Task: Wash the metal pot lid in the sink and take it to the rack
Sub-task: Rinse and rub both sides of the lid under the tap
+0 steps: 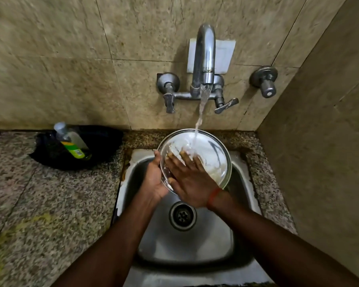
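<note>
The round metal pot lid [211,154] is tilted over the steel sink [187,245], its shiny hollow side facing me. Water streams from the tap [204,56] onto its upper middle. My left hand [154,179] grips the lid's left rim from behind, thumb at the edge. My right hand [192,179] lies flat on the lid's inner face, fingers spread and pointing up-left under the stream. An orange thread band circles my right wrist. No rack is in view.
A soap bottle [73,141] with a green label leans in a black bowl [104,139] on the speckled granite counter [50,193] at the left. Tap handles [226,105] and a wall valve [264,80] stick out above the sink. A tiled wall closes in on the right.
</note>
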